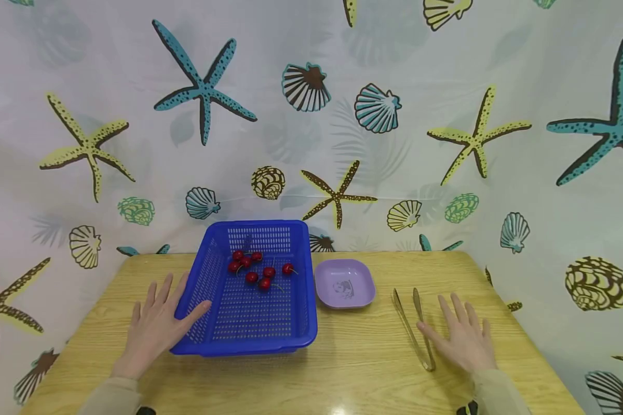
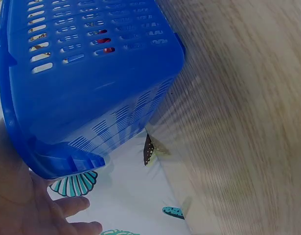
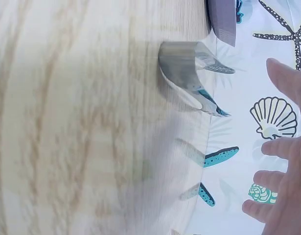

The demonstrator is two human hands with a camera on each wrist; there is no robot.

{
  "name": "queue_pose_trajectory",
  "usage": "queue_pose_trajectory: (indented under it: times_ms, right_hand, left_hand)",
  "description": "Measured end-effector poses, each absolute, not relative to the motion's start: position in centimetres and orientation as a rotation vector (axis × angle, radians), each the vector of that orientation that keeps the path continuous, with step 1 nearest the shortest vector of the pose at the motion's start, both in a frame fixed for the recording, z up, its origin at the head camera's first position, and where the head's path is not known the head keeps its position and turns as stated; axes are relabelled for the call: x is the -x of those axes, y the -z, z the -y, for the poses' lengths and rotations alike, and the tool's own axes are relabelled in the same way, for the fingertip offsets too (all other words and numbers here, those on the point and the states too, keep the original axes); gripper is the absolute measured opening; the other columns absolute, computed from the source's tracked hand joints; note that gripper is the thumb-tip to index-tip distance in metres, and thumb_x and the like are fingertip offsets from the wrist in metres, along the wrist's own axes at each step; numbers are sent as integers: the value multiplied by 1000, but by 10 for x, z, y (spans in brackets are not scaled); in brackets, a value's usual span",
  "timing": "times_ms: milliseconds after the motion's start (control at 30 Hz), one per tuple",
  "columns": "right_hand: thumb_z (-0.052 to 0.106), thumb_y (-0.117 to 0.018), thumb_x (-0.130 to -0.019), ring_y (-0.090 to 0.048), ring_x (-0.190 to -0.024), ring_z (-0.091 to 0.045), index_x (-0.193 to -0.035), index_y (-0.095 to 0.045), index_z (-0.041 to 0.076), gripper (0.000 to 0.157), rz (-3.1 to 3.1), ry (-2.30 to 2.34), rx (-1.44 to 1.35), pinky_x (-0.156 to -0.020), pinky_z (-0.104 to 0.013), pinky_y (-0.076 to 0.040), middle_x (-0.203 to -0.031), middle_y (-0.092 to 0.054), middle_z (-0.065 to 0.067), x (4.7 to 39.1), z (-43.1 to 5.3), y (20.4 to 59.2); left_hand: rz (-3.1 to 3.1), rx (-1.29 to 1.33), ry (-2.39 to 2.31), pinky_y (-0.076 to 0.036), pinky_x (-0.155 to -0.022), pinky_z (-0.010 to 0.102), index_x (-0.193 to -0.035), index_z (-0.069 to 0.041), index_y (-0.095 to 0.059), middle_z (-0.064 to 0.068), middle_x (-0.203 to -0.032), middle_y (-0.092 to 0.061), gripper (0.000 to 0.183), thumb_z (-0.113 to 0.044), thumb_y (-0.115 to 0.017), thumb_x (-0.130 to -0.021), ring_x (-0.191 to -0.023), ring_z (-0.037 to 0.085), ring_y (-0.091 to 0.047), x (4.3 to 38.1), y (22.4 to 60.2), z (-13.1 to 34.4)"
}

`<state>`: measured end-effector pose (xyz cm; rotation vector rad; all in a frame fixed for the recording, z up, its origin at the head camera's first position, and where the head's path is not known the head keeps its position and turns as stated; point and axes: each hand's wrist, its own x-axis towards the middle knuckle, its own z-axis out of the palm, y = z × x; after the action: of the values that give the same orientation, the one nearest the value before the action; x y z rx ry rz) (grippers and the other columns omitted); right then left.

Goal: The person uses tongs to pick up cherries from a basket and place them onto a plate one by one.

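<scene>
My left hand [image 1: 158,320] is at the left side of a blue plastic basket [image 1: 249,340], fingers spread and thumb reaching over its rim. Whether it touches the rim I cannot tell. Several red cherries [image 1: 265,283], some with stems, lie inside the basket toward the back. Over on the right, my right hand [image 1: 464,337] hovers with its fingers apart, holding nothing. Just left of it, metal tongs [image 1: 414,331] lie on the table, tips pointing away from me. In the right wrist view the bent end of the tongs [image 3: 182,66] faces the camera.
A small purple dish [image 1: 345,302] with a printed picture inside stands between the basket and the tongs. Everything rests on a wooden table [image 1: 342,369]. A white cloth with starfish and shell prints [image 1: 311,138] hangs behind and along the sides.
</scene>
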<state>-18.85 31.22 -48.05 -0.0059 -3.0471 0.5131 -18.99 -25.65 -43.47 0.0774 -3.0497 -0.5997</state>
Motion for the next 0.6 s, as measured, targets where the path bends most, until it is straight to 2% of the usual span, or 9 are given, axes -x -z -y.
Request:
queue_pose_trajectory:
  times_ms: [233,433,600]
  right_hand:
    - [71,-44,-94,-21,-142,-64,-160,-19,4,98,3131,-540,39,-107,-83,-15,-163,-16,-33,190,-304,481]
    - [68,-44,-95,-27,-139,-65,-159,-17,-1,98,3157,-642,34,-106,-81,-26,-159,-20,-38,193,-295,484]
    - [69,-44,-95,-27,-138,-67,-158,-14,-6,102,3201,-746,86,-104,-78,-32,-156,-22,-43,195,-289,483]
  left_hand:
    - [3138,-120,851,-27,-107,80,-162,-12,2,37,-162,-11,100,-73,-39,-95,-144,64,-16,195,434,261]
    - [3124,-186,1153,-36,-109,72,-161,-5,6,39,-158,-23,103,-70,-40,-96,-143,60,-28,195,433,266]
    - [3090,-230,1348,-38,-109,69,-159,-1,10,41,-157,-24,105,-69,-40,-97,-142,58,-32,194,433,270]
